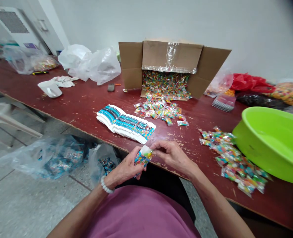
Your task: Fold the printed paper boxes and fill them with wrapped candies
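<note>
1. Small box [141, 161]: it is in the left hand [128, 167], in front of the person's body at the near edge of the desk [81, 102], its mouth facing up.
2. The left hand is closed around the box, thumb on the printed front. The right hand [172, 154] is narrowed to a pinch at the mouth, beside a wrapped sweet [148, 154]; whether it grips the sweet or the box's edge, I cannot tell.
3. The box looks like thin card: probably very light, springy, easily creased. Best held low by its sides, without squeezing hard, leaving the mouth free.
4. The sweet looks light, with a slick, crinkly wrapper; a fingertip pinch on the wrapper's end should suit it.
5. The stack of flat boxes [126, 123] on the desk may slide apart; take one by its edge.
6. Writing: the small box has a blue, multicoloured print, too small to read. The stack shows similar blue print, also unreadable. No brand can be made out.
</note>
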A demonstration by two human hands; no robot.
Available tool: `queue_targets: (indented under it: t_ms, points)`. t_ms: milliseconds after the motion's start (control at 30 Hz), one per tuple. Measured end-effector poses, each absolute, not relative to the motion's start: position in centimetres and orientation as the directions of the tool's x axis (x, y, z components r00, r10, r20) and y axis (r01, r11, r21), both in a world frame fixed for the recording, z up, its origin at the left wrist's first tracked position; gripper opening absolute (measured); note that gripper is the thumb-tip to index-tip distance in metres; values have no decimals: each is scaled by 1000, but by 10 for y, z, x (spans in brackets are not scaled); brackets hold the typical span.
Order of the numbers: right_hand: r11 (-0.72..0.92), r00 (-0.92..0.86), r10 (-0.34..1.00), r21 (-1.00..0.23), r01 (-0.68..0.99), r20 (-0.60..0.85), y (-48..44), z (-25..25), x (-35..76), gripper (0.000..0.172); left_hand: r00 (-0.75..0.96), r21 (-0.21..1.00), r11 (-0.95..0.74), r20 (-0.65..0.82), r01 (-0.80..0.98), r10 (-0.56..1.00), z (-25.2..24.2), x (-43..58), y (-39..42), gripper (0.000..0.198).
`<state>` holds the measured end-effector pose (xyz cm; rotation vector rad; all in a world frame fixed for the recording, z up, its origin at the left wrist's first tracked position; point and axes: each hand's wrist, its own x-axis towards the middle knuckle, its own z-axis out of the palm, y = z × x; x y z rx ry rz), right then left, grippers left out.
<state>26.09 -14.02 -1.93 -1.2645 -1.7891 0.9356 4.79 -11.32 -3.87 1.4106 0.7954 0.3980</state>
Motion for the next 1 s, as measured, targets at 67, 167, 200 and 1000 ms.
queue_targets:
  t_ms: [67,167,200,1000]
  points:
    - [301,-289,940,-831,467,179,-141,-14,258,14,676,965,114,-247,236,695,-40,49,-114,32]
    - [263,-344,932,-859,439,109,-142,-10,255,18,667,966,116,-244,231,704,-40,51,-116,30]
    - [221,-337,938,-890,399,81,-141,-11,255,19,666,969,138,-241,205,706,-40,51,-116,28]
    - [-107,-68,993,-972,-211,-94,-148,-56,214,31,547,854,487,-324,-183,772,-51,57,-129,46]
